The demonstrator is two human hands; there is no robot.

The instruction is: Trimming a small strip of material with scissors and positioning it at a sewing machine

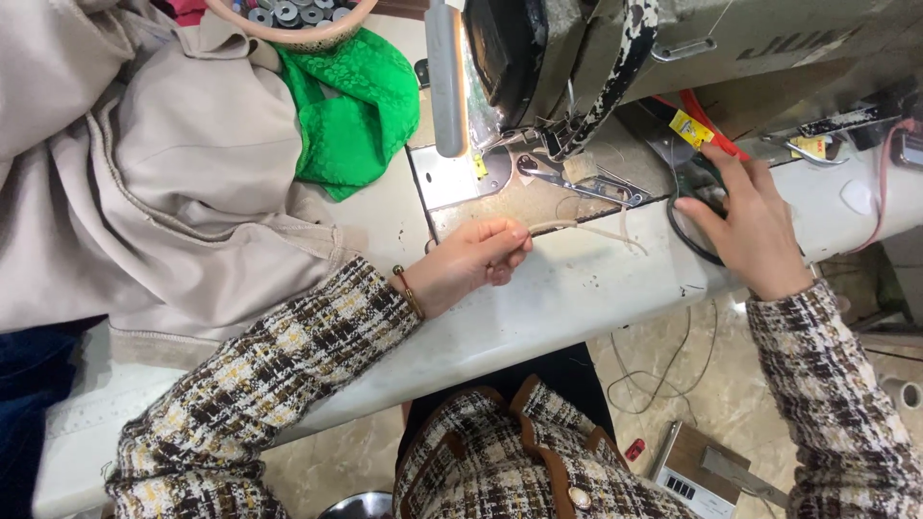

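Head view, left hand (471, 261) grip pinching cream strip (567, 228) lying left-right, right hand (755, 223) fingers spread.

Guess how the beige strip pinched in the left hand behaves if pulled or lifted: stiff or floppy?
Likely floppy: the strip curves and trails loosely across the table beyond the left hand. Probably very light, since a fingertip pinch holds it. It may snag rather than slide, as its far end lies by the sewing machine foot.

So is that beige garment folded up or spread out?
Spread out: the beige garment lies loosely bunched across the table, not folded.
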